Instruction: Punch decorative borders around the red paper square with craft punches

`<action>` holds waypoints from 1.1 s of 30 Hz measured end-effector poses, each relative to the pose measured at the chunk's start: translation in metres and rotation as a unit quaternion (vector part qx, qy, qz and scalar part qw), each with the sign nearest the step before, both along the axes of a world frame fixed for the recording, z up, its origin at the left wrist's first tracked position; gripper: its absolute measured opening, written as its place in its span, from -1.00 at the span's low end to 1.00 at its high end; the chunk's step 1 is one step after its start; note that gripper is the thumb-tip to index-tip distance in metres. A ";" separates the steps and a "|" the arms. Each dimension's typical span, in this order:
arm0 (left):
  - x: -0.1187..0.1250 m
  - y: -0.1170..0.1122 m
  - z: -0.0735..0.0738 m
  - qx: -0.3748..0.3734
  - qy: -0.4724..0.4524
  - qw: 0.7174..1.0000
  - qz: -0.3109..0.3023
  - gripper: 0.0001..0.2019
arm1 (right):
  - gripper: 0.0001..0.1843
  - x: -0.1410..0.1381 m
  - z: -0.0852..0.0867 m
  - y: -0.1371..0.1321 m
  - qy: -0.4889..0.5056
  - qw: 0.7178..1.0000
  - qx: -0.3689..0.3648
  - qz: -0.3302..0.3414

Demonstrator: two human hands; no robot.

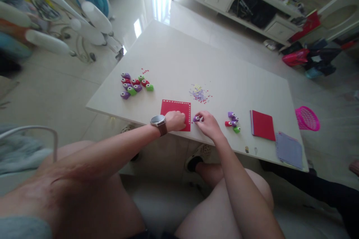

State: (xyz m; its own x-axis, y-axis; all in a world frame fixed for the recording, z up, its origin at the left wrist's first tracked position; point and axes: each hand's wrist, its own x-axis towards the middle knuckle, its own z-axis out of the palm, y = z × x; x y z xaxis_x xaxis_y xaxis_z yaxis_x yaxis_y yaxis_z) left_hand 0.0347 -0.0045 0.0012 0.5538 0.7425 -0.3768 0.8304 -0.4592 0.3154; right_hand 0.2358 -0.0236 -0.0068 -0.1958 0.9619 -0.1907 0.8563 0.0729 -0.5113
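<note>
A red sheet of paper (pixel 171 106) lies at the table's near edge, with small cut-out shapes punched along its far and right borders. My left hand (pixel 176 120) rests flat on the sheet; a watch is on that wrist. Just off the sheet's right border, my right hand (pixel 208 122) has its fingers closed around a small purple craft punch (pixel 196 118). A few tiny punched bits lie beside that punch. Beyond the hands sits a pile of purple, yellow and red paper confetti (pixel 199 94).
Several coloured craft punches (pixel 131 89) cluster at the left of the table, and more punches (pixel 235 123) lie right of my hand. Farther right are a red stack of paper (pixel 263 125) and purple sheets (pixel 288 150). A pink basket (pixel 307 118) stands past the table's right edge.
</note>
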 end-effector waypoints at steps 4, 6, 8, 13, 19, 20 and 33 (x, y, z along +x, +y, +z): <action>-0.002 0.001 -0.003 0.021 0.032 0.999 -0.025 -0.60 | -0.83 0.016 0.001 0.001 -0.076 0.997 -0.012 -0.020; -0.004 0.001 -0.003 0.020 0.031 0.999 -0.022 -0.59 | -0.82 0.018 0.002 0.000 -0.097 0.995 -0.017 -0.023; -0.004 0.001 -0.003 0.016 0.028 0.999 -0.018 -0.59 | -0.76 0.015 0.005 -0.002 -0.095 0.995 -0.006 -0.026; -0.004 0.002 -0.001 0.015 0.026 0.999 -0.023 -0.62 | -0.63 -0.003 0.018 -0.005 0.000 0.999 -0.037 -0.019; -0.004 0.002 0.000 0.011 0.034 0.999 -0.024 -0.61 | -0.65 -0.010 0.020 -0.006 0.008 0.996 -0.085 -0.013; -0.004 0.002 0.000 0.010 0.033 0.999 -0.026 -0.61 | -0.65 -0.010 0.019 -0.006 0.009 0.996 -0.088 -0.012; -0.003 0.002 0.003 0.006 0.028 1.000 -0.012 -0.62 | -0.57 0.001 0.009 0.001 -0.034 0.994 0.013 -0.100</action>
